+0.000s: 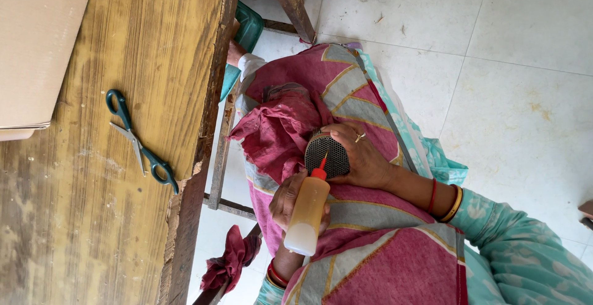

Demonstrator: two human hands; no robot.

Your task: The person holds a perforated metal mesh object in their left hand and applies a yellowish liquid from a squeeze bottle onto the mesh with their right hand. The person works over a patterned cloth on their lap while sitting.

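Note:
My left hand (285, 201) grips a small squeeze bottle (307, 213) of amber liquid. Its red nozzle (320, 170) touches the face of a round black mesh piece (327, 155). My right hand (363, 156), with a ring on one finger, clasps that mesh piece from the side and holds it over my lap. A crumpled maroon cloth (276, 133) bunches right against the mesh piece. Under both hands lies a magenta and grey patterned cloth (377, 249) that covers my lap.
A worn wooden table (111, 206) fills the left side, with green-handled scissors (139, 141) on it and a cardboard sheet (37, 45) at its corner. A maroon cloth scrap (230, 262) hangs by the table's edge. Beyond are a green seat (247, 30), metal frame bars and pale floor tiles (525, 95).

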